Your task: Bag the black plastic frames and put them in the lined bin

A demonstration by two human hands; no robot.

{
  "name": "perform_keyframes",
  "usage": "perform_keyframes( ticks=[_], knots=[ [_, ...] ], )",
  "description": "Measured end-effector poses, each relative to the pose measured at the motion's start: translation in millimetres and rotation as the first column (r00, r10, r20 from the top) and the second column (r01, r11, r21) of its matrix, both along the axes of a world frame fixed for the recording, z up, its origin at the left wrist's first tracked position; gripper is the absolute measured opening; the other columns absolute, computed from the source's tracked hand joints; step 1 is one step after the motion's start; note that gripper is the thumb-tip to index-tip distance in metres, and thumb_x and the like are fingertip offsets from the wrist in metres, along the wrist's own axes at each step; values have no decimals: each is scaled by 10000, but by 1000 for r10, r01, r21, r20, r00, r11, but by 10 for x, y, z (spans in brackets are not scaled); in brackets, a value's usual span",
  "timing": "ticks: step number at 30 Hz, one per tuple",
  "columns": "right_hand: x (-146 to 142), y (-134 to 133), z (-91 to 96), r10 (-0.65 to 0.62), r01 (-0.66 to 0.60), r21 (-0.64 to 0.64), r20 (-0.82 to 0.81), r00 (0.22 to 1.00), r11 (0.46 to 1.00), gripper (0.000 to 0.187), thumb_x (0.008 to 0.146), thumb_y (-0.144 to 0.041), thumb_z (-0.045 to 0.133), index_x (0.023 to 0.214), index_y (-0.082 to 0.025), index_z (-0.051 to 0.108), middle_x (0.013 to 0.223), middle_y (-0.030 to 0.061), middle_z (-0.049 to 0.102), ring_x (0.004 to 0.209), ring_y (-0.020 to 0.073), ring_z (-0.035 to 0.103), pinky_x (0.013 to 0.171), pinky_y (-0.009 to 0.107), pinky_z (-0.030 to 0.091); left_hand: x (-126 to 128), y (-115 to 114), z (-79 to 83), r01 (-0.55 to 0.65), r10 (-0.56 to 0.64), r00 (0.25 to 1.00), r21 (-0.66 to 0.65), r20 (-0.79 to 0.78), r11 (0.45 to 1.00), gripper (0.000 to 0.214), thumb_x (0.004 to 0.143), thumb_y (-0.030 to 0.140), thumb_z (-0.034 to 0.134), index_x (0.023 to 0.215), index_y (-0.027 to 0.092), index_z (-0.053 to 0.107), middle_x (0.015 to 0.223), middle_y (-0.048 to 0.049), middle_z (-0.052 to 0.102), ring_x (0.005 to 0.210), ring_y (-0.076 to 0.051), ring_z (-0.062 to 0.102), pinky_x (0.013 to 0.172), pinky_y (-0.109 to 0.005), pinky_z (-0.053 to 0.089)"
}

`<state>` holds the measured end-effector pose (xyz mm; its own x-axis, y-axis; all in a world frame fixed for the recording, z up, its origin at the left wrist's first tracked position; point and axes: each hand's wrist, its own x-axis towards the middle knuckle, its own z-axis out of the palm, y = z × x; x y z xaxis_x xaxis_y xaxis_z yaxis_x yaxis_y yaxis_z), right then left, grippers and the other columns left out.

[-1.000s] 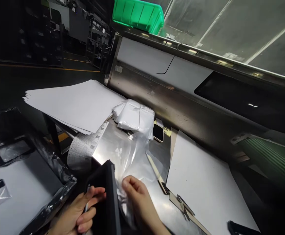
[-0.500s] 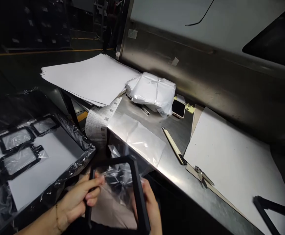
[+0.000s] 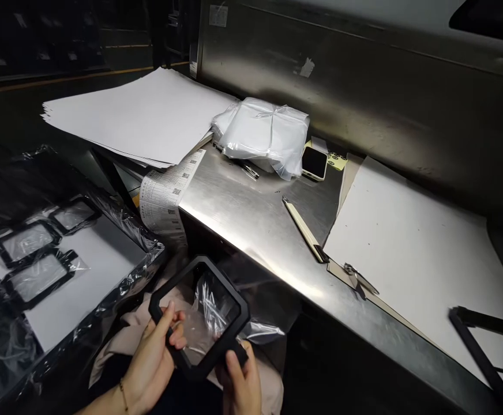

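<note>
A black frame [image 3: 223, 344] is held up tilted over the person's lap, in front of the counter [image 3: 243, 216] and below its front edge. The left hand [image 3: 158, 351] grips its left side, fingertips showing through the opening; the right hand [image 3: 243, 380] pinches the lower right side, thumb on top. Clear plastic [image 3: 260, 331] hangs behind the frame, close under the counter's edge, which slants down to the right; a dark gap lies between that edge and the lap. Along it, shiny metal stretches from a printed sheet [image 3: 165, 202], curling over the left corner, to a pale cutter [image 3: 302, 229]. Right of the cutter, small snips [image 3: 361, 279] lie at the edge of a white sheet [image 3: 411, 248], with a second black frame [image 3: 476, 346] farther right. A wrapped bundle [image 3: 269, 129] and a phone [image 3: 314, 162] sit toward the back. Left, a box [image 3: 117, 282] lined with black plastic holds more frames [image 3: 39, 276]. The printed sheet carries QR codes and print too small to read; yellow labels [image 3: 337, 161] beside the phone bear dark round marks.
</note>
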<state>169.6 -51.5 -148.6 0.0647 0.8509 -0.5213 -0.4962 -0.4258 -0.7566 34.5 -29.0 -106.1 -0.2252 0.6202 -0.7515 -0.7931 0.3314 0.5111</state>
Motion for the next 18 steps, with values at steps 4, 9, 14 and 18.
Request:
perform_keyframes(
  ticks=[4,9,14,18],
  knots=[
    [7,80,76,59,-58,-22,12,998,998,255,693,-391,633,758,-200,478,677,-51,546,635,103,508,564,222,377,-40,-61,-47,194,-193,978,13,-74,981,109,769,192,549,813,151,457,750,-15,519,643,-76,505,656,-216,455],
    [302,248,145,163,-166,-68,-56,985,984,184,746,-308,582,792,-177,463,639,-52,516,536,71,456,471,187,308,-425,-1,-42,503,-455,765,-17,-455,864,431,721,297,600,1095,183,420,1120,-104,485,964,-192,502,837,-313,402],
    [384,353,155,319,-327,-46,-130,939,944,162,757,-284,567,741,-154,472,583,-64,476,469,50,410,440,179,295,-545,268,44,687,-391,310,-80,-867,722,402,726,361,574,1103,257,481,1232,-46,399,1150,-218,346,957,-332,239],
    [422,412,144,381,-389,-32,-141,914,921,152,759,-254,571,735,-155,457,580,-74,475,435,37,399,411,166,289,-551,555,50,810,-374,6,-215,-927,546,342,683,419,600,974,241,621,981,-67,578,928,-262,466,873,-385,235]
  ],
)
